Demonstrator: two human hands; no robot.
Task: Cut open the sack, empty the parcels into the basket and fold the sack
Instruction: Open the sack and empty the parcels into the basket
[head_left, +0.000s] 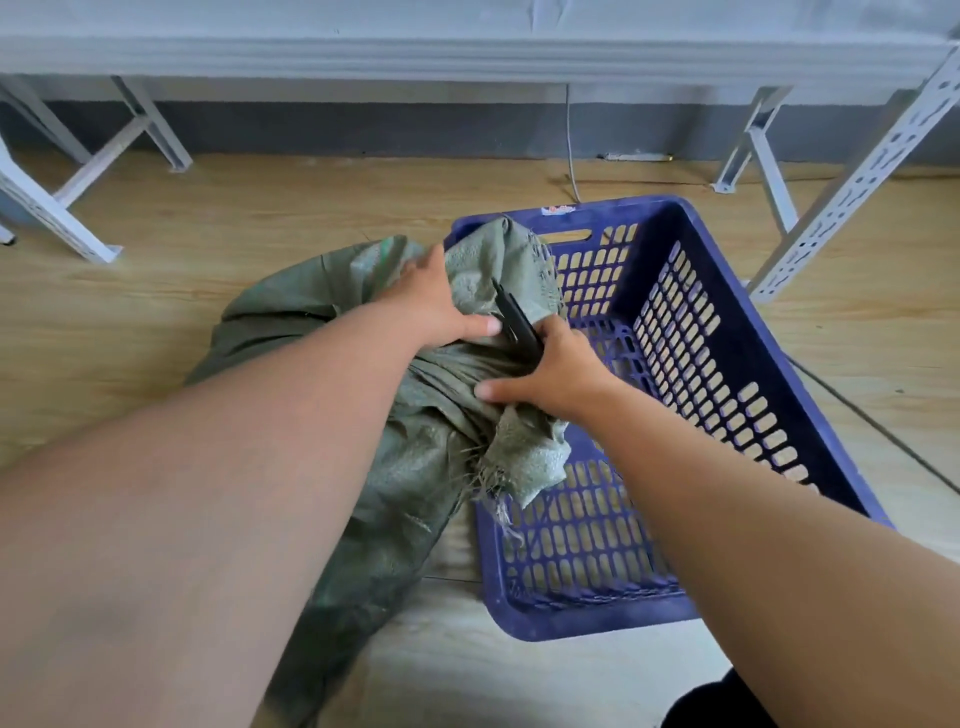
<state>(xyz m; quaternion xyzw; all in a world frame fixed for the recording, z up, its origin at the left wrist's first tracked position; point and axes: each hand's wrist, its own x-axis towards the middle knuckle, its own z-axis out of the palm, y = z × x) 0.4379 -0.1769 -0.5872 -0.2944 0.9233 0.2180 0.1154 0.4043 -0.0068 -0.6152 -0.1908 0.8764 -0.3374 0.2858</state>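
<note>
A green woven sack (322, 332) lies on the wooden floor, its tied, frayed neck draped over the left rim of a blue slotted plastic basket (737, 343). My left hand (431, 306) presses and grips the bunched sack fabric just behind the neck. My right hand (556, 371) holds black scissors (517, 322), whose blades point away from me into the gathered fabric between my hands. The basket has nothing in it but the sack's loose end. No parcels show; the sack hides them.
White metal table legs stand at the far left (78, 208) and far right (852, 192), under a grey tabletop edge. A grey cable (571, 150) hangs down to the floor behind the basket. A dark cable runs along the floor right of the basket.
</note>
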